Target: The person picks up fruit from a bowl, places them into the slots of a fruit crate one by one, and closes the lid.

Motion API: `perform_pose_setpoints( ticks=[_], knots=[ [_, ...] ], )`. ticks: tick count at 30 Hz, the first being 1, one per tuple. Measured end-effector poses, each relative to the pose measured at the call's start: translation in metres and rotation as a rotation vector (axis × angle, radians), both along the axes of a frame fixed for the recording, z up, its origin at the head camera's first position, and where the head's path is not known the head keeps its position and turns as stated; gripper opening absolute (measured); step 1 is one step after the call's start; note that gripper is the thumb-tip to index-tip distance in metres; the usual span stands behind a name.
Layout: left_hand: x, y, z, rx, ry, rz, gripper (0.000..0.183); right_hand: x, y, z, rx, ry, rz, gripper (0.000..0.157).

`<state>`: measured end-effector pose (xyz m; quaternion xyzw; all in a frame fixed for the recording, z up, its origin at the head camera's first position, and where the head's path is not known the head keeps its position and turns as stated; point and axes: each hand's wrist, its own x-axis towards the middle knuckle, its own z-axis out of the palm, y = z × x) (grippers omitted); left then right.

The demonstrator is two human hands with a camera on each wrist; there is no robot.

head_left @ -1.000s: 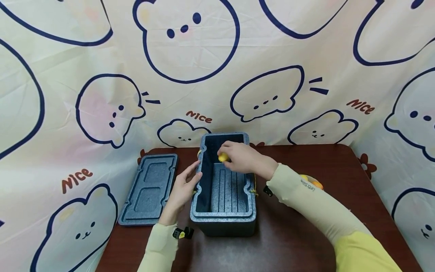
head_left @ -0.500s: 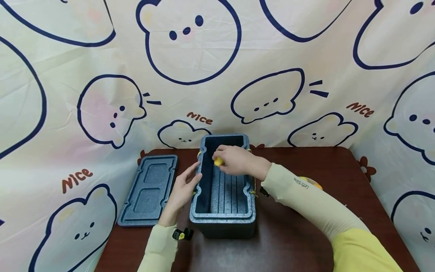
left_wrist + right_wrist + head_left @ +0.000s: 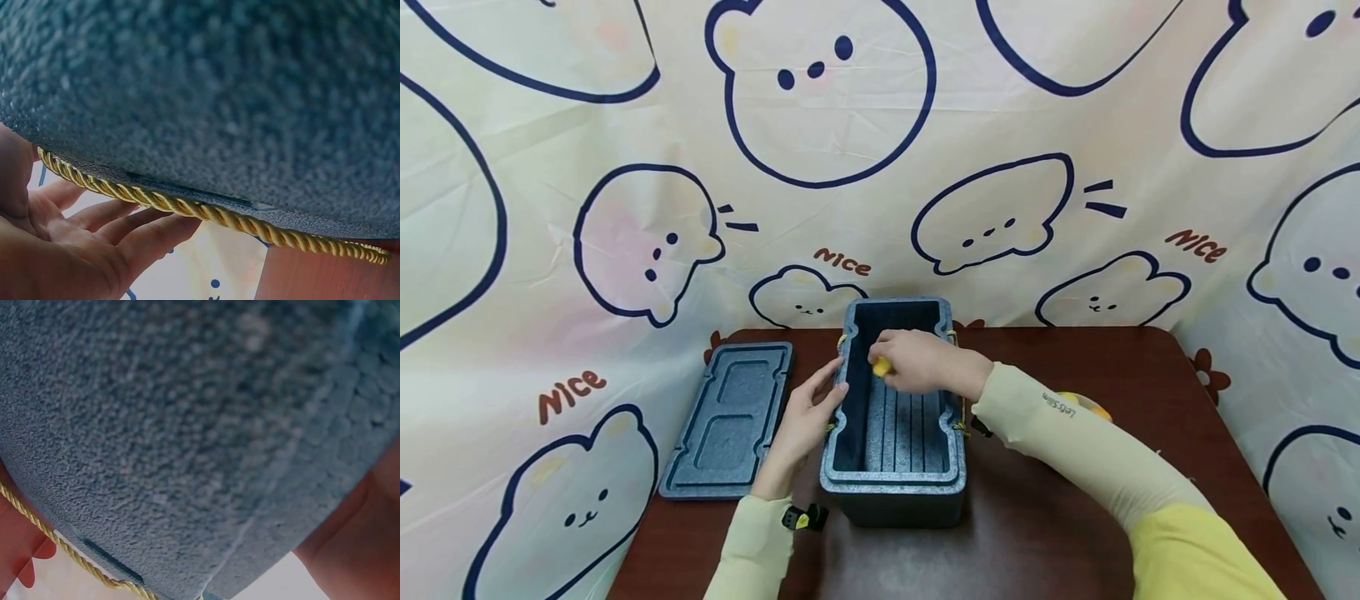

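A deep blue-grey foam box (image 3: 891,504) stands uncovered on the table. Over its inside, my right hand (image 3: 917,360) pinches a small yellow fruit (image 3: 882,367), perhaps a lemon, mostly covered by the fingers. The right wrist view shows only part of that hand (image 3: 356,537) behind the box wall; the fruit is hidden there. My left hand (image 3: 805,417) rests against the box's left rim, its fingers extended. In the left wrist view, those loosely straight fingers (image 3: 159,240) lie by a twisted gold rope (image 3: 212,215) along the box's side.
The box's foam lid (image 3: 730,421) lies flat on the brown table (image 3: 1037,517) to the left. Yellow and orange fruits (image 3: 1099,412) sit to the right, partly behind my right sleeve. A cartoon-printed cloth (image 3: 985,108) hangs behind the table.
My right hand has shifted left and a little towards me over the box, with the yellow fruit still in its fingers. My left hand stays at the rim.
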<state>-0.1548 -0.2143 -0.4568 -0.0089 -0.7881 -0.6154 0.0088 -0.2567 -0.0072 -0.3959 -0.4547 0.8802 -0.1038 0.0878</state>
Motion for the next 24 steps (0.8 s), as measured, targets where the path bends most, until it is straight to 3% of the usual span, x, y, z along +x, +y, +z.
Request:
perform_pose_setpoints(
  ticks=[11, 24],
  knots=[
    [0.0007, 0.0004, 0.0022, -0.010, -0.019, 0.006, 0.049, 0.0006, -0.0076, -0.0002, 0.083, -0.027, 0.050, 0.031],
    [-0.0002, 0.0006, 0.0016, -0.011, -0.024, 0.008, 0.049, 0.0012, -0.0064, 0.0045, 0.077, -0.034, 0.056, 0.033]
  ],
)
